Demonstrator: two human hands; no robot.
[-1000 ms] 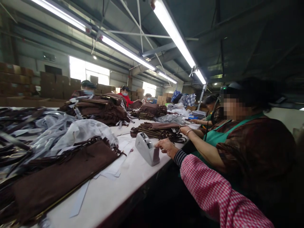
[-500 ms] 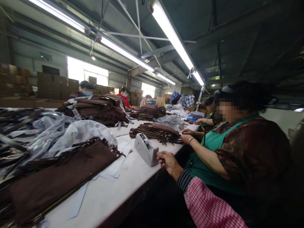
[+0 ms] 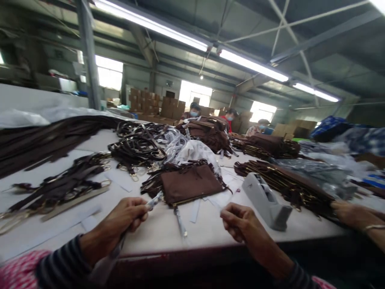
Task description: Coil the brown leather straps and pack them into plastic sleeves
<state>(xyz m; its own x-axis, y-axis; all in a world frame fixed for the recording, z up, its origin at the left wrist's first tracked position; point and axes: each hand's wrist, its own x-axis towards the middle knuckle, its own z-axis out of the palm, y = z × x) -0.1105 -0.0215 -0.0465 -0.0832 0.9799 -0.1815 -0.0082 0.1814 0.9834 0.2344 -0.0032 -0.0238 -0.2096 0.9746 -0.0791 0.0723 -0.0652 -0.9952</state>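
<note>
My left hand (image 3: 129, 214) is closed on a narrow strap in whitish wrapping (image 3: 155, 200), whose tip points at a brown pouch (image 3: 191, 184). Something pale trails below that hand. The pouch lies flat with a gold zip along its near edge, and a second wrapped strip (image 3: 180, 224) hangs from its corner onto the table. To the right, my right hand (image 3: 240, 224) is pinched above the table edge; whatever is between its fingertips is too faint to make out. Beside it stands a grey tape dispenser (image 3: 264, 204).
Brown straps with metal clasps (image 3: 69, 176) and a tangle of straps (image 3: 135, 144) lie to the left. Stacked brown pouches (image 3: 279, 180) sit behind the dispenser. A co-worker's hand (image 3: 355, 214) touches that stack. Clear plastic (image 3: 313, 172) and white wrapping (image 3: 198, 152) lie farther back.
The view has swung left. My right hand has moved away from the dispenser, back towards the pouch. My left hand, out of sight before, now shows with the wrapped strap.
</note>
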